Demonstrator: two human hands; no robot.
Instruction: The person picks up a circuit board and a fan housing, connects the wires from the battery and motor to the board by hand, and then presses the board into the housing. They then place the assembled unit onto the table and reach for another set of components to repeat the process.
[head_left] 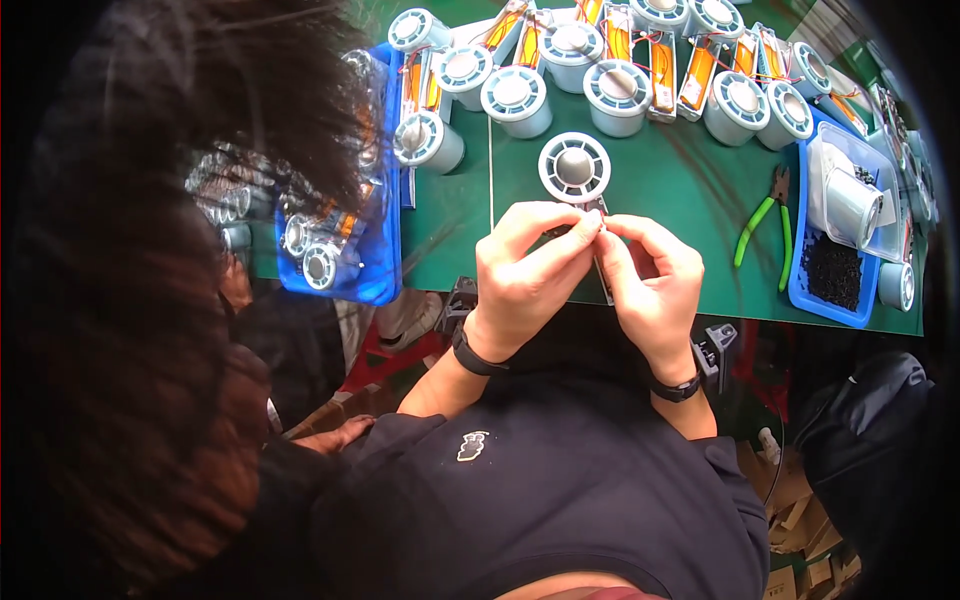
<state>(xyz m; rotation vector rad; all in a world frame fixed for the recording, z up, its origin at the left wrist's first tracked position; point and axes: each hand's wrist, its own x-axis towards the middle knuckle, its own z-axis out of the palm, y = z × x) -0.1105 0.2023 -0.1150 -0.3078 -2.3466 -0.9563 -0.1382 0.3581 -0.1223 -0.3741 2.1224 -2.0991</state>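
My left hand [532,265] and my right hand [655,280] meet at the near edge of the green table, both closed in a pinch. Their fingertips press together around something small, mostly hidden, with a whitish speck showing between them. Just beyond the fingers stands a pale blue-grey cylindrical unit [575,168] with a slotted round top. Its narrow body runs back toward me beneath my hands, largely covered by them. Dark bands circle both my wrists.
More such units [516,100] with orange-wrapped parts and wires crowd the table's far side. Green-handled cutters [765,220] lie at right beside a blue bin [846,312] of small black pieces. At left is a blue tray [385,240] of units; a co-worker's hand [340,435] and dark hair block that side.
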